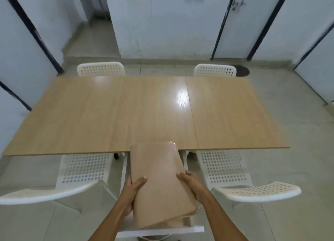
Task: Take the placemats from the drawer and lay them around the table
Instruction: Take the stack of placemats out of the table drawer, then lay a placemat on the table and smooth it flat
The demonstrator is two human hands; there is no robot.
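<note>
A person stood at the near long edge of a bare wooden desk [90, 114], looking down at both arms. The left hand [132, 192] and the right hand [191, 183] each gripped one side of a stack of tan placemats [159, 183], fingers curled over the top and thumbs hidden beneath. The stack was lifted and tilted, its far end reaching the desk's near edge, above a white drawer [162, 230] pulled out below the desk. The left hand held the stack's left edge, the right hand its right edge, both at about mid-length.

Four white perforated chairs [222, 166] stood around the desk, two near and two far. No mat lay on the desk, so the laying-out seemed not yet begun; only the taking from the drawer looked done or nearly done.
</note>
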